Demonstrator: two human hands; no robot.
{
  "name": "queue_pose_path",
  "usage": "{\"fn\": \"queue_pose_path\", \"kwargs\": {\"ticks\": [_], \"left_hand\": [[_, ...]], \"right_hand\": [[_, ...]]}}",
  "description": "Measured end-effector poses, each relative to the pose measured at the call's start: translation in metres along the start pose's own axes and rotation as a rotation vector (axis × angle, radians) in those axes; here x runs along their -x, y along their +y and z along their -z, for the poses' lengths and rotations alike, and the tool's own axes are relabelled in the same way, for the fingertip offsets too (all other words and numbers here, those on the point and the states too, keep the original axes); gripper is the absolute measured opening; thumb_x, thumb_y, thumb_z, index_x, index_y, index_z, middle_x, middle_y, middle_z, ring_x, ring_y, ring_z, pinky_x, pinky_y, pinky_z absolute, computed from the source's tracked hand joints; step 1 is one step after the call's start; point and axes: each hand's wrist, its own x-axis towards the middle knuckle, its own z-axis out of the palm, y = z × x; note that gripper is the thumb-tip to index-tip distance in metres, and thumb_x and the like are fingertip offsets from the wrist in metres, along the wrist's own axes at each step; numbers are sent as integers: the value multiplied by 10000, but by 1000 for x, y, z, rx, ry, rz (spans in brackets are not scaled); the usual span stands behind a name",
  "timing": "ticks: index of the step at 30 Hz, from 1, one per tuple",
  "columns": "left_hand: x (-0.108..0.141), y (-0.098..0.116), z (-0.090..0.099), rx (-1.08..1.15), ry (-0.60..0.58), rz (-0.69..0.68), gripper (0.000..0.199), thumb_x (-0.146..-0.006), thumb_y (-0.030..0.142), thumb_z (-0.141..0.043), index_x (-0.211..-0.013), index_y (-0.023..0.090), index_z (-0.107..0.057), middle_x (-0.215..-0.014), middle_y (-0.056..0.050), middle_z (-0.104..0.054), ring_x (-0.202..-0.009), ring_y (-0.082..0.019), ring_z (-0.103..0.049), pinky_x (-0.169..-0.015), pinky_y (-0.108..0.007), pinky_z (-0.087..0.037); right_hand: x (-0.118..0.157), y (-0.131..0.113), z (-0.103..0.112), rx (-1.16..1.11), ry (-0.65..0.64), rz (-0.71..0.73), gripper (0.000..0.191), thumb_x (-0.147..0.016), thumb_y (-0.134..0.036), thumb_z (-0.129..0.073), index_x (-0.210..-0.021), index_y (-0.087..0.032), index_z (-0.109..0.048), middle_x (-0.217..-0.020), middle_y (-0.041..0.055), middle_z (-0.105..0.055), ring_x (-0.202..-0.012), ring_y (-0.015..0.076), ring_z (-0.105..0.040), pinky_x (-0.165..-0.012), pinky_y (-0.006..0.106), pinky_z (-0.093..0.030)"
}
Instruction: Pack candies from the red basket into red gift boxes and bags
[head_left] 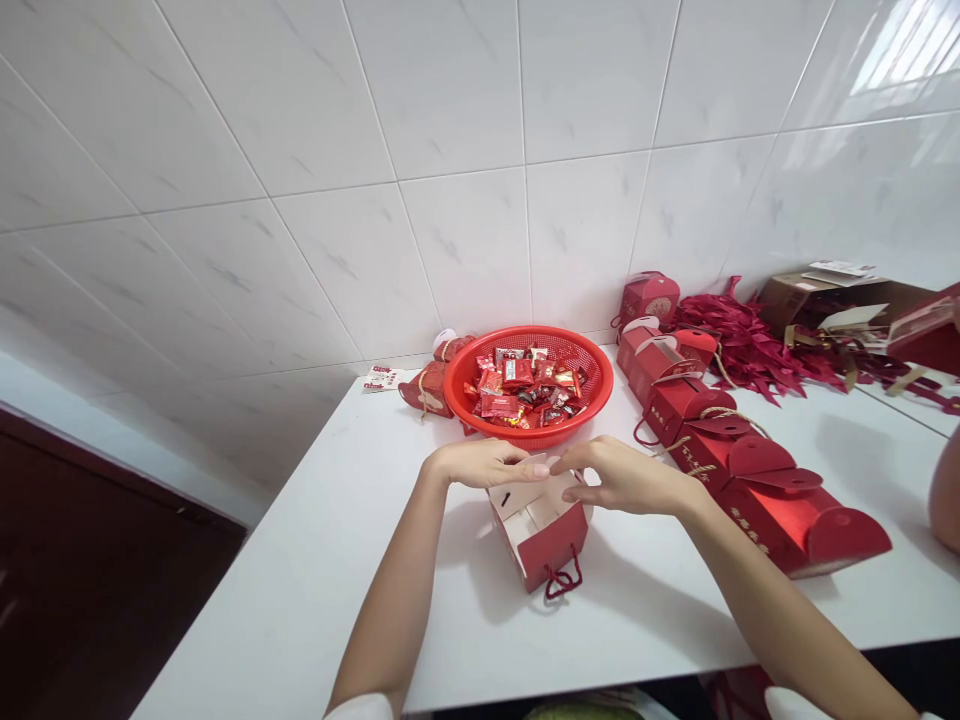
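A small red gift box [551, 550] with a white inside stands on the white table, its top open. A dark red cord loop hangs from its near side. My left hand [484, 463] is at the far left of the box's opening, thumb and fingers stretched out by the raised white flap. Opposite it, my right hand [626, 476] curves over the far right side, thumb and fingers apart. Whether the fingertips touch the flap is hard to tell. Just behind the hands stands a red plastic basket [454, 392] with red-wrapped sweets [517, 374] in it.
Several red gift boxes [709, 455] form a row on the right. Dark red ribbons [727, 335] lie behind them, beside a brown carton [780, 300]. Red pouches [429, 388] and printed cards [382, 379] are left of the basket. A tiled wall [465, 250] borders the white table [300, 600].
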Motion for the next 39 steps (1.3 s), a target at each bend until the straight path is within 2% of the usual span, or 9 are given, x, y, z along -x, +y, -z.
{"fn": "queue_pose_path", "kwargs": {"ticks": [8, 13, 19, 23, 26, 29, 31, 35, 39], "left_hand": [[9, 13, 6, 205, -10, 288, 560, -799, 711, -551, -1014, 220, -714, -980, -44, -695, -843, -186, -612, -632, -221, -454], [21, 14, 16, 246, 7, 279, 568, -841, 699, -518, -1048, 199, -688, -1108, -76, -689, -945, -205, -650, -706, -238, -498], [20, 9, 20, 165, 341, 58, 451, -903, 566, -515, -1052, 182, -697, -1080, -71, -718, -981, -224, -646, -873, -318, -495], [4, 8, 11, 86, 527, 26, 401, -906, 488, -510, -1094, 182, -688, -1179, -75, -702, -1092, -238, -607, -953, -327, -454], [-6, 3, 8, -21, 435, 71, 367, -913, 476, -460, -900, 180, -677, -948, -47, -713, -897, -213, -623, -808, -300, -462], [-18, -3, 15, -141, 295, 154, 421, -909, 493, -419, -653, 187, -550, -649, -2, -572, -656, -172, -540, -605, -275, -380], [-30, -8, 22, -178, 208, 203, 404, -881, 472, -447, -600, 189, -512, -605, 3, -533, -619, -164, -519, -563, -271, -348], [-65, -15, 32, -226, 24, 355, 193, -746, 367, -596, -811, 213, -692, -853, -31, -709, -783, -209, -631, -627, -264, -435], [-90, -20, 30, -287, 29, 447, 432, -596, 327, -724, -1019, 243, -711, -1069, -86, -738, -927, -292, -669, -684, -303, -497]], "right_hand": [[-1, 5, 5, -20, -22, 35, 246, -887, -289, -639, -1091, -191, -736, -1050, 90, -745, -890, 214, -681, -775, 290, -489], [-7, 12, 23, -168, 50, 95, 317, -935, -409, -571, -1083, -179, -730, -1029, 75, -745, -878, 190, -669, -782, 292, -507], [-47, 42, 44, -129, 274, -49, 244, -904, -314, -569, -955, -153, -746, -953, 73, -750, -854, 198, -675, -800, 301, -504], [-82, 56, 46, 144, 15, -286, 265, -857, -287, -637, -1070, -163, -734, -1067, 92, -736, -1008, 249, -671, -851, 307, -494], [-103, 57, 39, 246, -192, -396, 398, -771, -383, -739, -1126, -205, -724, -1170, 106, -711, -1075, 303, -661, -837, 337, -518], [-119, 55, 26, 273, -239, -418, 336, -709, -325, -774, -1027, -219, -748, -1132, 104, -724, -1033, 311, -680, -814, 361, -536], [-127, 53, 17, 297, -253, -429, 281, -705, -238, -751, -983, -202, -750, -1101, 122, -729, -1033, 320, -681, -824, 383, -535], [-132, 53, 8, 316, -273, -405, 289, -715, -134, -698, -1000, -163, -738, -1113, 164, -723, -1055, 337, -675, -829, 391, -524], [-129, 58, 7, 323, -266, -391, 356, -708, -124, -696, -1063, -134, -717, -1164, 189, -704, -1070, 345, -670, -811, 372, -520]]}}
